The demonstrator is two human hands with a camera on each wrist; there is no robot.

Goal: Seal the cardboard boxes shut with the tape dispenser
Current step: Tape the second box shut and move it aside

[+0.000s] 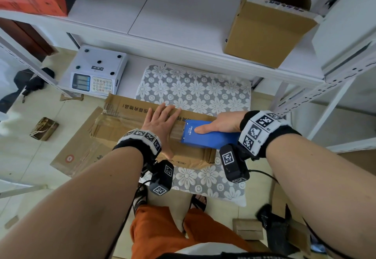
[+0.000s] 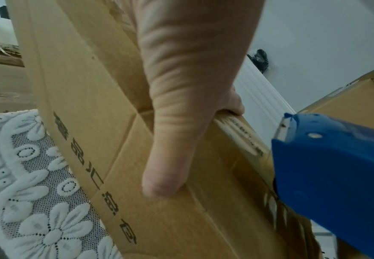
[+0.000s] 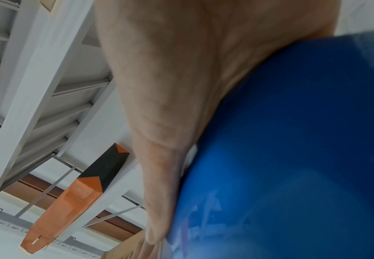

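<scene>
Below your forearms, a white lace floral cushion (image 1: 195, 90) carries the cardboard box (image 1: 126, 124) with its flaps closed. Your left hand (image 1: 160, 125) lies flat on the box top, fingers straight and spread, the thumb (image 2: 166, 175) pressing the cardboard. Just beside it, your right hand (image 1: 219, 124) wraps the blue tape dispenser (image 1: 205, 136), thumb along its side, its front end touching the box top. Farther back, an electronic scale (image 1: 97, 71) sits on the lower shelf, and an open carton (image 1: 270, 24) stands on the white shelf (image 1: 162, 14) above.

Blue tape dispenser (image 1: 205, 136) atop closed, tape-wrinkled cardboard box (image 1: 130, 124)
</scene>
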